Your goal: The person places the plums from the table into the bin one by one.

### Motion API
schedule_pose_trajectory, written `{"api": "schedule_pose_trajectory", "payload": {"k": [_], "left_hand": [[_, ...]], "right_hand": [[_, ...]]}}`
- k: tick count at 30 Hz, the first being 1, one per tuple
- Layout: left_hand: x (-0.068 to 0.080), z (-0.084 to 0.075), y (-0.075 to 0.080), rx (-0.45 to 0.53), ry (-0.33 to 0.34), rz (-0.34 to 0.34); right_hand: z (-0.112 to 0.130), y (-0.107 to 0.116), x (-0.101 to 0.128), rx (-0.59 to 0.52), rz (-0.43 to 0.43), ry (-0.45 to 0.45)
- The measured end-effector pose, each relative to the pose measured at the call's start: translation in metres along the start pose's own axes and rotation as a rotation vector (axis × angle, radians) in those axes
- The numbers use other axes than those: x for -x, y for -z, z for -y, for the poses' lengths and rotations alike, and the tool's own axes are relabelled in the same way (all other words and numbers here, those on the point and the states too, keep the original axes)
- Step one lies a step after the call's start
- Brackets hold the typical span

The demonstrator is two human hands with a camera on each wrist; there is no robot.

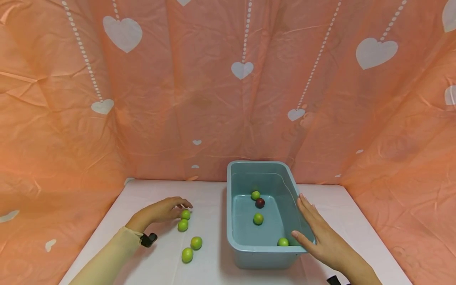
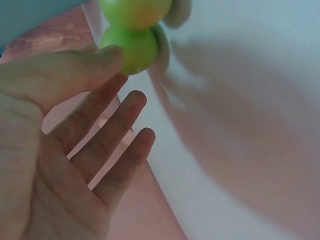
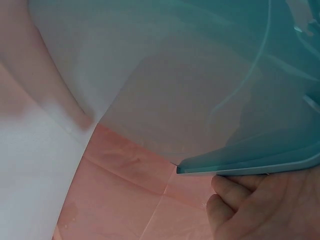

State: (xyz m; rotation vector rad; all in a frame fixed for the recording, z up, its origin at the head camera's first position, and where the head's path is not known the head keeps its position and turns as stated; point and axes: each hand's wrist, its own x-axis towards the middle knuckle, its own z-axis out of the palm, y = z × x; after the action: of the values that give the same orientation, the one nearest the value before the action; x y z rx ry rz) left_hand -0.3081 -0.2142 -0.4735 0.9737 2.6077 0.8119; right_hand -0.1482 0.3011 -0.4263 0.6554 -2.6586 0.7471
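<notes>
My left hand [image 1: 165, 209] reaches to the farthest of several small round green fruits on the table. Its thumb and index finger pinch that green fruit [image 2: 132, 52], while the other fingers stretch out loosely beside it. Close against it is a second green fruit [image 1: 183, 225]. Nearer to me are two more, one green fruit [image 1: 196, 242] and another green fruit [image 1: 187, 255]. On the right, my right hand [image 1: 322, 235] rests along the rim of a blue-grey plastic bin [image 1: 261, 248], fingers straight and thumb spread over the near corner.
Inside the bin are several green fruits, one green fruit [image 1: 258, 218] near the middle, and a dark red fruit [image 1: 260, 203]. The bin stands on a white table [image 1: 210, 198]. An orange curtain [image 1: 199, 99] with white hearts encloses the back and sides.
</notes>
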Motion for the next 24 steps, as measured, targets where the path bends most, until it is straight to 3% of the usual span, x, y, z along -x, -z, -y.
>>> {"api": "schedule_pose_trajectory", "payload": {"k": [14,24], "left_hand": [[-0.003,0.009,-0.008,-0.027,-0.045,-0.025],[-0.006,0.014,-0.010,-0.006,0.028,-0.029]], "right_hand": [[-0.001,0.000,-0.001,0.003,0.006,0.008],[-0.001,0.002,0.000,-0.017,0.047,-0.059]]}}
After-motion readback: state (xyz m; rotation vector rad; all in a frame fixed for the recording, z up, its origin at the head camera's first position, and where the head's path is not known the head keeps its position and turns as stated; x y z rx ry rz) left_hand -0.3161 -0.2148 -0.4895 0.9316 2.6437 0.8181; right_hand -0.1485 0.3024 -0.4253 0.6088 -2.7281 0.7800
